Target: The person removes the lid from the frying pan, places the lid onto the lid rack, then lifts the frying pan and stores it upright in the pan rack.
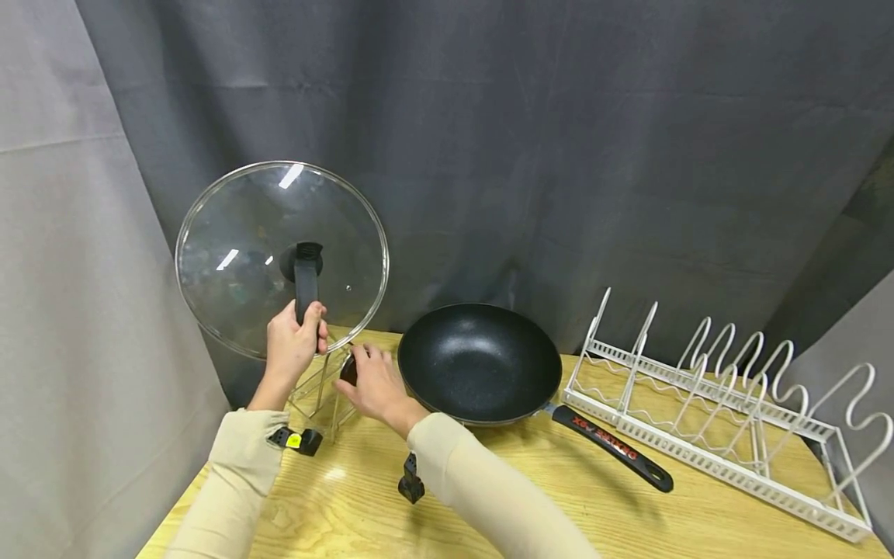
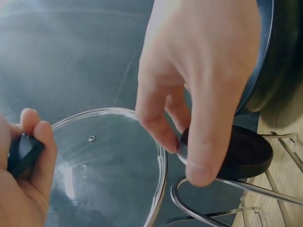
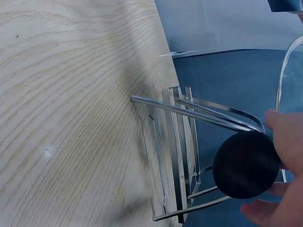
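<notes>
My left hand (image 1: 293, 341) grips the black handle (image 1: 305, 283) of a large round glass lid (image 1: 237, 225), which stands nearly upright in the air at the left. To its right and a little lower, my right hand (image 1: 380, 384) pinches a black round disc (image 2: 248, 153) between thumb and fingers. The disc sits close against a curved wire of a small chrome rack (image 3: 174, 151) on the table. In the head view the hand hides most of the disc, and the lid's lower rim overlaps the rack.
A black wok (image 1: 478, 365) stands right of my right hand, its long handle (image 1: 611, 446) pointing toward the front right. A white rack (image 1: 698, 456) with several upright wire dividers occupies the table's right side. A dark curtain (image 1: 489, 155) hangs behind the wooden table (image 1: 335, 512).
</notes>
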Available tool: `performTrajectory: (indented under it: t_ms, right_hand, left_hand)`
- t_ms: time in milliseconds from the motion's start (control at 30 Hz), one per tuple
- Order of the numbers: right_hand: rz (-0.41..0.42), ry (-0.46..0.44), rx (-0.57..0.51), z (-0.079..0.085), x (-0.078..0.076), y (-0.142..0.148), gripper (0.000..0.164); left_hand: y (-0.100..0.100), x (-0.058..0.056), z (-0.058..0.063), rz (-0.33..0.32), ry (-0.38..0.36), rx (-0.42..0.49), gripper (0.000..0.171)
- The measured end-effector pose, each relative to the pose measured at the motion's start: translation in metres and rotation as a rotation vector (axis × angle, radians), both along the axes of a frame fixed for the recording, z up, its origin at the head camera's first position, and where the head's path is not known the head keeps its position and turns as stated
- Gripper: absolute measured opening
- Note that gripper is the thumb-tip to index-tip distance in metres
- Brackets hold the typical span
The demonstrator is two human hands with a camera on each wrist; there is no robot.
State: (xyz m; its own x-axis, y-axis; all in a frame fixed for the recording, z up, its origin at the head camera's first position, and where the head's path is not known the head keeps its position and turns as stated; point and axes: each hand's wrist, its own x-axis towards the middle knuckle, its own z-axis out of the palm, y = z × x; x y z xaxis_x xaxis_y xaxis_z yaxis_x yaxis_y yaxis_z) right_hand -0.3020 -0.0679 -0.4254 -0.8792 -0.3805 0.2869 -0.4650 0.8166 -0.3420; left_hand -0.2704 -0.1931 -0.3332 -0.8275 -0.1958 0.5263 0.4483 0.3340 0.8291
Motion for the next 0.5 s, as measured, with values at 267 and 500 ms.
performTrajectory:
  t_ms: [267,500]
  right_hand:
    - [-0.012,0.0,-0.066,-0.001,0.0,0.005,0.048]
    - [-0.023,-0.054,-0.129,0.0,-0.001,0.015,0.047]
  left_hand:
    - [0.002,0.005,0.0,0.009,-0.006,-0.034,0.026]
    - [-0.005,-0.007,-0.009,0.013,-0.004,-0.057,0.024]
